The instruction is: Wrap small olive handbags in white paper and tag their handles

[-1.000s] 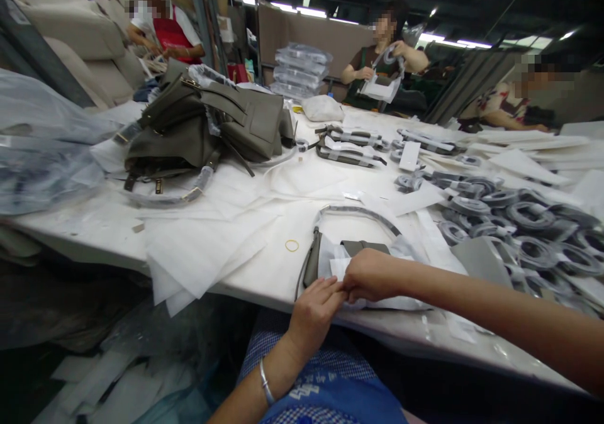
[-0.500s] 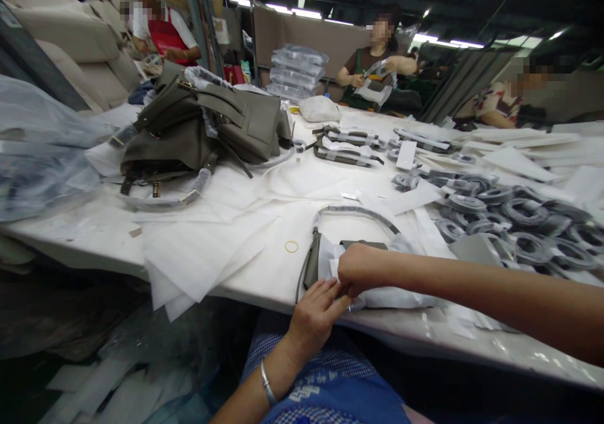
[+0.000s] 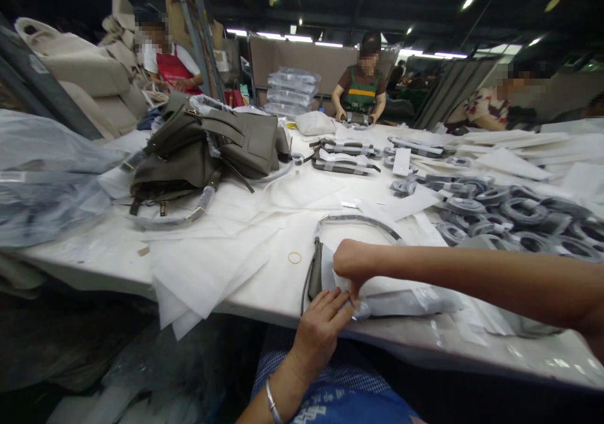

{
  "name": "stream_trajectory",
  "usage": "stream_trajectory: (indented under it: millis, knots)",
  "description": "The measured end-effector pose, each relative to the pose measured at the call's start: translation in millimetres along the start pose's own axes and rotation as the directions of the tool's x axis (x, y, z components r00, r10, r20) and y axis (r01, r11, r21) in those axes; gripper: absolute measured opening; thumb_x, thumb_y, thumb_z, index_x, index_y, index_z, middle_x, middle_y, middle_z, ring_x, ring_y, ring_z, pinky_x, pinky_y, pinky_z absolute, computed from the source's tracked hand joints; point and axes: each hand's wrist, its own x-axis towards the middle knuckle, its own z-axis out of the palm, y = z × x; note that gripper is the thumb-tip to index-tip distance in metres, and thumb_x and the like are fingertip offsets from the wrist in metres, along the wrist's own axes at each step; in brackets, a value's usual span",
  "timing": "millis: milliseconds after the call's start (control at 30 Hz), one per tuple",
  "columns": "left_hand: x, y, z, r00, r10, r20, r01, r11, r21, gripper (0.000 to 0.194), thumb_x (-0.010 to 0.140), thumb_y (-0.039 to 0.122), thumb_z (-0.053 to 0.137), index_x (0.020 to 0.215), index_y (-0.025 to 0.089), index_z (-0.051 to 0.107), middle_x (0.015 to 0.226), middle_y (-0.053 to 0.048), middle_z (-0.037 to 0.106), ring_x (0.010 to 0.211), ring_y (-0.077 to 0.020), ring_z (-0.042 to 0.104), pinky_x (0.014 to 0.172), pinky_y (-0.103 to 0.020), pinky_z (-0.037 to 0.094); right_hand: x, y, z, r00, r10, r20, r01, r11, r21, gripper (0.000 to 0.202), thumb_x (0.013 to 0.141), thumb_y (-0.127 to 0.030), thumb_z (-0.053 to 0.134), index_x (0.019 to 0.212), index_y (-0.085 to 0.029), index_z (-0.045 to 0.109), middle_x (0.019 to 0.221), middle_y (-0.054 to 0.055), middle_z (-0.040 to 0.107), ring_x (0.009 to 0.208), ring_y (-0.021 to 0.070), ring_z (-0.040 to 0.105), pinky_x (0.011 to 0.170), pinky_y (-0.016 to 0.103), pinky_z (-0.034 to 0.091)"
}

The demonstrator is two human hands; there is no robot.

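White table, dim room. 1 olive bag at near edge, 1 wrapped handle arched behind. 2 hands on it: left hand flat, fingers extended; right hand curled, can't tell if gripping. 1 yellow band left of bag.

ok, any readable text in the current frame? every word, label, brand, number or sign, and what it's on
Nothing can be quoted with confidence.
Blue apron, at the bottom of the view: white characters, too blurred to read.
Green apron, on the co-worker across: small pale marking on the front, too small to read.
Grey post, far left: white label, no legible text.
Nearest bag: no lettering visible.
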Motion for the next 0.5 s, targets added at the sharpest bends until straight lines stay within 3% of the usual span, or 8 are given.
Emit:
stream_trajectory:
  millis: [133, 333, 433, 500]
  knots:
    - [-1.1, 0.8, 3.2, 1.000, -0.017, -0.004, 0.017, 1.000, 0.014, 0.036, 0.098, 0.008, 0.039, 0.121, 0.020, 0.064, 0.128, -0.006, 0.068, 0.123, -0.0218, 0.061, 0.106, -0.044, 0.051, 5.0, 20.3, 10.4, 0.999, -0.049, -0.016, 0.049, 0.999, 0.000, 0.058, 0.065, -0.072, 0.072, 0.073, -0.016, 0.078, 0.064, 0.013, 0.073, 0.059, 0.0219, 0.064, 0.055, 0.028, 0.031]
    - [0.1, 0.3, 3.0, 1.000, 0.003, -0.007, -0.002, 0.999, 0.054, 0.032, 0.097, 0.010, 0.040, 0.112, 0.020, 0.066, 0.126, -0.006, 0.069, 0.121, -0.0228, 0.062, 0.102, -0.044, 0.054, 5.6, 60.8, 24.3, 0.962, 0.180, -0.205, -0.130, 0.963, 0.234, 0.056, 0.059, -0.072, 0.076, 0.064, -0.017, 0.075, 0.063, 0.011, 0.072, 0.063, 0.0235, 0.064, 0.058, 0.029, 0.031]
    - [2.1, 0.7, 1.8, 1.000, 0.013, -0.020, -0.012, 0.998, 0.067, 0.030, 0.098, 0.011, 0.041, 0.111, 0.020, 0.067, 0.124, -0.007, 0.070, 0.119, -0.0217, 0.063, 0.101, -0.042, 0.055, -8.1, 66.4, 31.3, 0.914, 0.290, -0.285, -0.189, 0.923, 0.335, 0.047, 0.074, -0.063, 0.070, 0.077, -0.017, 0.077, 0.074, 0.011, 0.075, 0.072, 0.0251, 0.067, 0.061, 0.030, 0.037]
    - [3.2, 1.6, 1.5, 0.999, 0.010, -0.046, -0.007, 0.998, 0.069, 0.029, 0.098, 0.011, 0.042, 0.109, 0.020, 0.067, 0.122, -0.007, 0.071, 0.118, -0.0214, 0.064, 0.101, -0.042, 0.055, -22.7, 58.7, 39.1, 0.866, 0.368, -0.339, -0.210, 0.882, 0.422, 0.043, 0.090, -0.053, 0.055, 0.100, -0.017, 0.076, 0.093, 0.011, 0.076, 0.085, 0.0243, 0.068, 0.070, 0.030, 0.043]
